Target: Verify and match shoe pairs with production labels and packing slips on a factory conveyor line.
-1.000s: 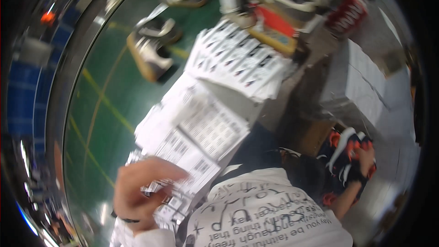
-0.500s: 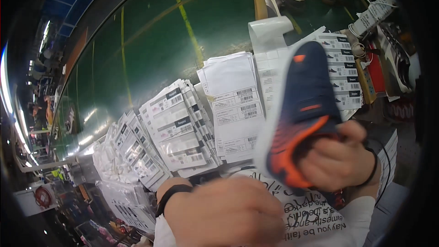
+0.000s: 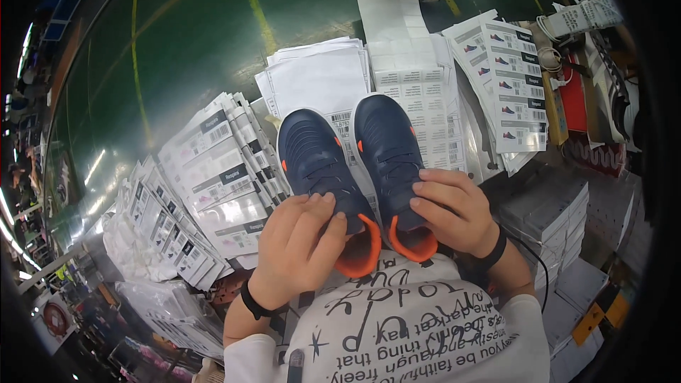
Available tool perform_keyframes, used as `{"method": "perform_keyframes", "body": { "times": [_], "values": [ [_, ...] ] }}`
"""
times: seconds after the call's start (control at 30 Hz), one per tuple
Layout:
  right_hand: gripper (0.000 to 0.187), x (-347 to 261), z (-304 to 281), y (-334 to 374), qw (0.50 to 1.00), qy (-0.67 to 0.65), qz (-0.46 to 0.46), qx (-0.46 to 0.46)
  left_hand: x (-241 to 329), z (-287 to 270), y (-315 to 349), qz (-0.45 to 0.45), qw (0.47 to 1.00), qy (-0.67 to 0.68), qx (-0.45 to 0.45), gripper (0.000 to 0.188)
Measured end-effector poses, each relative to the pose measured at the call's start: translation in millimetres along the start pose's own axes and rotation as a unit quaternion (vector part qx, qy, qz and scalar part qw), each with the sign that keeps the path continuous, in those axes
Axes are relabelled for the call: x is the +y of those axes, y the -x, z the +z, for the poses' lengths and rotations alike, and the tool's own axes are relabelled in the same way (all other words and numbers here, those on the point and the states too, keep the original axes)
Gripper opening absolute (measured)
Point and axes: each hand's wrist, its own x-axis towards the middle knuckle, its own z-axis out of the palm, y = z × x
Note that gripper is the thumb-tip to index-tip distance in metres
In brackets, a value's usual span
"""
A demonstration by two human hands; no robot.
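Two navy sneakers with orange collars and small orange accents lie side by side in front of me, toes pointing away. My left hand [image 3: 294,245] is closed on the left sneaker [image 3: 308,145], its fingertips over the laces and tongue. On the right sneaker [image 3: 386,135], my right hand [image 3: 457,213] grips the outer side near the ankle opening, fingertips at the laces. The toes cover part of a stack of white printed sheets [image 3: 319,71]. Both heels are close to my shirt. The thumbs are mostly hidden.
Stacked label sheets [image 3: 213,159] lie left, beside plastic-wrapped papers [image 3: 170,312]. A curling sticker strip [image 3: 390,14] and sneaker-picture label sheets [image 3: 514,89] lie right of the middle. Beyond stretches a green table [image 3: 191,35] with yellow lines. Piled boxes [image 3: 546,220] stand at right.
Earlier, one sneaker showed, tilted in my right hand, while my left hand was blurred low in the middle. Now both sneakers sit side by side, a hand on each. The view has shifted.
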Motion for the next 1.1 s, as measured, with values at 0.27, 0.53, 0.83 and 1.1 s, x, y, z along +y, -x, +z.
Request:
{"method": "perform_keyframes", "body": {
  "times": [0.27, 0.53, 0.83, 1.1],
  "values": [
    [0.010, 26.5, -14.8, -99.4, 0.970, -0.173, 0.129, -0.109, -24.2, -43.8, -64.1, -0.110, 0.991, 0.072, -0.024, 0.026],
    [0.015, 39.4, -7.9, -128.1, 0.816, -0.391, 0.374, -0.202, -40.6, -46.8, -83.3, -0.316, 0.895, 0.310, -0.048, 0.005],
    [0.033, 14.3, 10.4, -54.7, 0.995, -0.076, 0.002, -0.065, -27.5, -21.8, -31.6, -0.075, 0.996, 0.037, -0.045, 0.037],
    [0.070, 18.9, -0.7, -67.1, 0.937, -0.137, 0.282, -0.152, -17.4, -19.3, -40.3, -0.317, 0.943, 0.080, -0.063, 0.067]
  ]
}}
